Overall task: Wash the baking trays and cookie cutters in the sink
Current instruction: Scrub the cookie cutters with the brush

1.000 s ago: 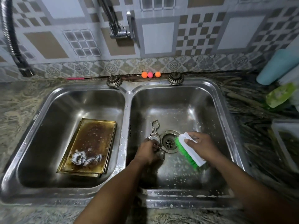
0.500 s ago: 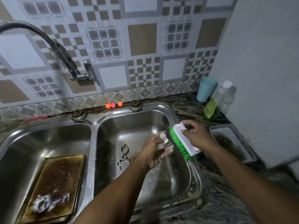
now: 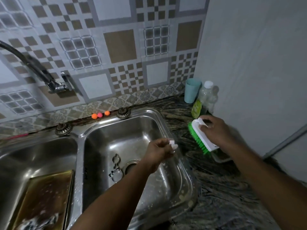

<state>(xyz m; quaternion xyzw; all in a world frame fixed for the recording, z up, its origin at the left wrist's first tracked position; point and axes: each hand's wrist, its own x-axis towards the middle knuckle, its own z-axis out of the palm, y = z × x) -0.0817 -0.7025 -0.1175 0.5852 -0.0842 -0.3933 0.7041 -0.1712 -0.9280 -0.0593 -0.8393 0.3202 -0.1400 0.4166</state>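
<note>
My left hand (image 3: pixel 157 151) hovers over the right rim of the right sink basin (image 3: pixel 181 193), fingers curled and pinching a small foamy cookie cutter (image 3: pixel 172 145), which is blurred. My right hand (image 3: pixel 216 130) grips the white scrub brush with green bristles (image 3: pixel 198 141) above the countertop to the right of the sink. Two metal cookie cutters (image 3: pixel 116 165) lie in the right basin beside the drain. A browned baking tray (image 3: pixel 44 196) with a patch of foam lies in the left basin.
The dark faucet (image 3: pixel 54 83) reaches out from the tiled wall at left. A teal cup (image 3: pixel 192 90) and a clear bottle (image 3: pixel 207 97) stand in the counter's back right corner. A glass tray (image 3: pixel 222 157) sits under the brush. A plain wall closes the right side.
My left hand rose from the drain with a small cutter and moved right to the basin rim. My right hand carried the brush out of the basin over the counter. The view swung right.
</note>
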